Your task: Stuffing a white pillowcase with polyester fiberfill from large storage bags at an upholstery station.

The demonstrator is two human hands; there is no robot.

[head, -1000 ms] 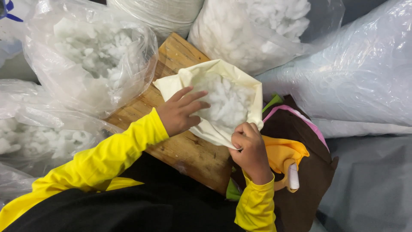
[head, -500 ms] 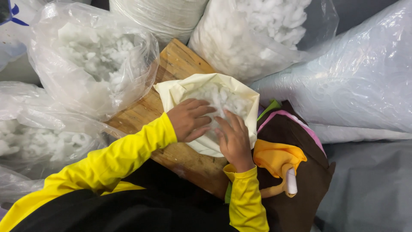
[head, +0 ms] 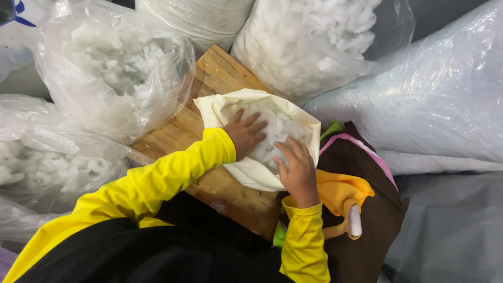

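A cream fabric cover (head: pixel 251 173) lies open on a wooden board (head: pixel 173 133), filled with white fluffy stuffing (head: pixel 280 128). My left hand (head: pixel 245 133) presses flat into the stuffing from the left, fingers spread. On the near right side of the opening my right hand (head: pixel 296 167) rests on the stuffing with its fingers apart. Both arms wear yellow sleeves. Neither hand grips anything.
Clear plastic bags of white stuffing stand at the left (head: pixel 112 68), lower left (head: pixel 47 167) and top (head: pixel 309 42). A large plastic-wrapped bundle (head: pixel 435 99) fills the right. Brown, yellow and pink fabric pieces (head: pixel 361 199) lie right of the board.
My right hand let go of the cover's near edge and moved onto the stuffing. My left hand pushed further into the opening. The cover's mouth has shifted slightly.
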